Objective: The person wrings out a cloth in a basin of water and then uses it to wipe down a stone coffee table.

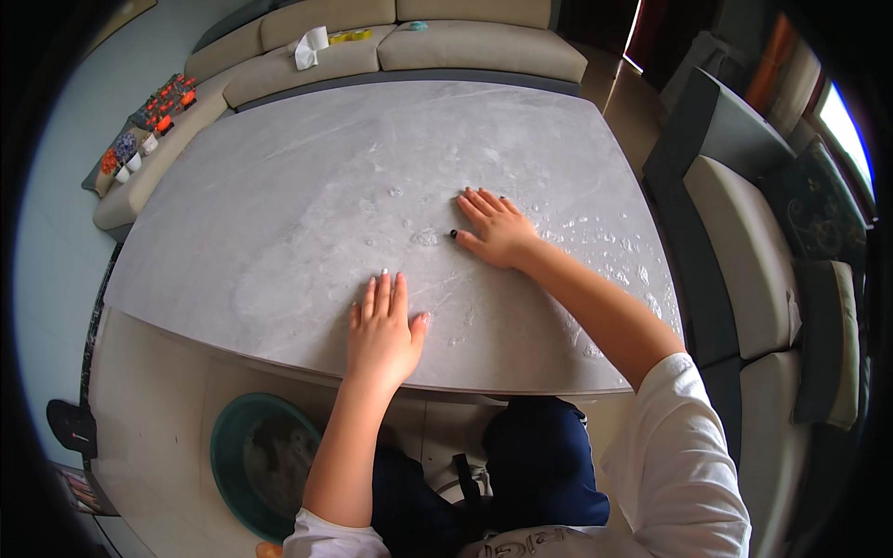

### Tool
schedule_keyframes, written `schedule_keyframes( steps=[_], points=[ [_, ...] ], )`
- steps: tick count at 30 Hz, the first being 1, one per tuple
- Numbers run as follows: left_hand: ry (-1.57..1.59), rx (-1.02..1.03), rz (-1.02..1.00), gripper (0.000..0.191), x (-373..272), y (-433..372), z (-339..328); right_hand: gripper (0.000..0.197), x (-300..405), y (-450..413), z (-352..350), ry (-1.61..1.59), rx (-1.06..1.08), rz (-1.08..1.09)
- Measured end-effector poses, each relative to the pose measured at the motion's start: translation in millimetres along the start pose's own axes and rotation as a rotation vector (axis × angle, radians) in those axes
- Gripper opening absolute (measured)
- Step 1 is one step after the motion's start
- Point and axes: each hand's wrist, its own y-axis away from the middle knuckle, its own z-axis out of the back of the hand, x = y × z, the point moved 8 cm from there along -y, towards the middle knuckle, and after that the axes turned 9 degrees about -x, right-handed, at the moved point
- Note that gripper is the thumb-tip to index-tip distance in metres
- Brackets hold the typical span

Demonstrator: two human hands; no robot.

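Note:
Both palms face down on a grey marbled tabletop [279, 160] that is wet in places. My left hand [380, 331] lies near the front edge, fingers pointing away from me, with nothing visible in it. Farther in and to the right, my right hand [497, 227] rests with its fingers spread; it too shows nothing held, though what is under the palms is hidden. Patches of clear, bubbly liquid [424, 238] lie between the hands, and more droplets [624, 244] spread to the right of my right forearm.
A green basin [223, 460] with cloudy water stands on the floor at the lower left. Beige sofas [481, 52] run behind the table, holding a paper roll [312, 43], and along the right [739, 251]. Potted artificial flowers [125, 150] sit at the left.

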Motion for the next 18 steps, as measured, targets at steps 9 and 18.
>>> schedule_keyframes(
  steps=[9,18],
  points=[
    [-0.011,0.029,-0.020,0.057,2,8,-2,0.063,49,15,-10,-0.167,0.064,0.341],
    [0.006,0.011,-0.024,0.058,2,16,5,0.060,95,44,-1,-0.181,0.100,0.584]
  ],
)
